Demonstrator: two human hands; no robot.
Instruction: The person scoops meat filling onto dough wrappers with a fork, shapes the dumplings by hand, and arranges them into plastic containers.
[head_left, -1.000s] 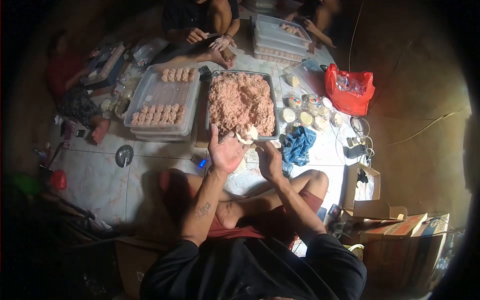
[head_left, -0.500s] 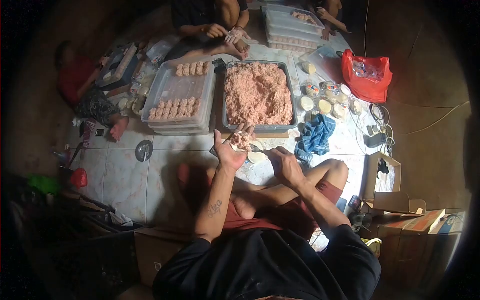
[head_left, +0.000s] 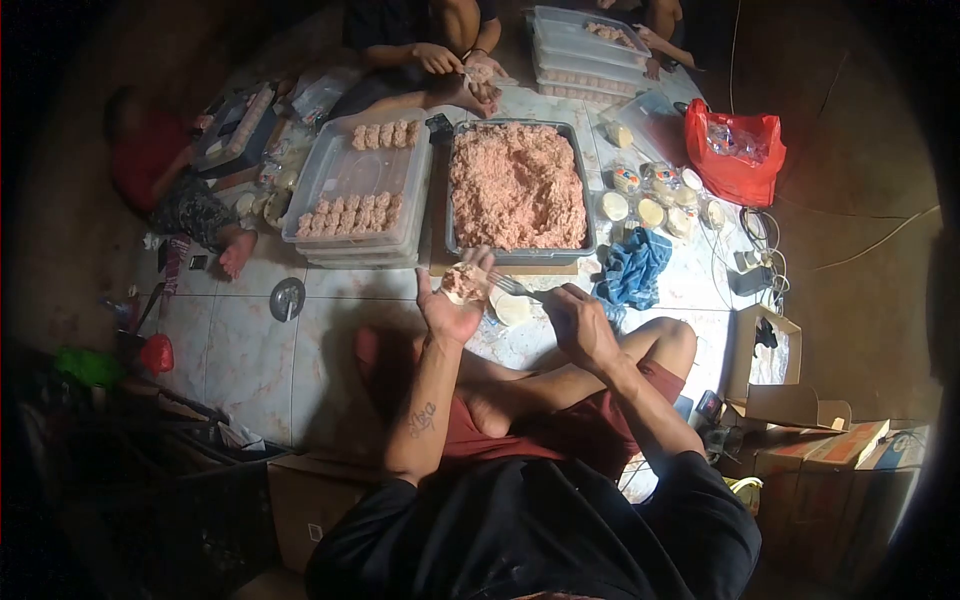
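Note:
On the palm of my left hand (head_left: 453, 308) lies a round pale wrapper with pink minced filling (head_left: 460, 282) on it; the palm faces up and the thumb stands apart. My right hand (head_left: 580, 325) is closed around a metal fork (head_left: 513, 287), whose tines point left, close to the fingers of my left hand. Just beyond my hands is a grey tub of pink minced mixture (head_left: 515, 185). A stack of pale round wrappers (head_left: 512, 308) is on the floor below the fork. To the left, a clear plastic tray (head_left: 350, 180) holds rows of filled pieces.
A blue cloth (head_left: 635, 268), several packs of wrappers (head_left: 650, 213) and a red bag (head_left: 735, 155) are at the right. Stacked trays (head_left: 585, 60) stand farther back. Co-workers sit around, one with hands (head_left: 440, 60) at the top. A small dish (head_left: 287, 299) is at left.
The view has shifted, so the scene sits lower right, then higher. The fork has come off the filling and moved right, showing its tines. The filling now lies flatter on the wrapper.

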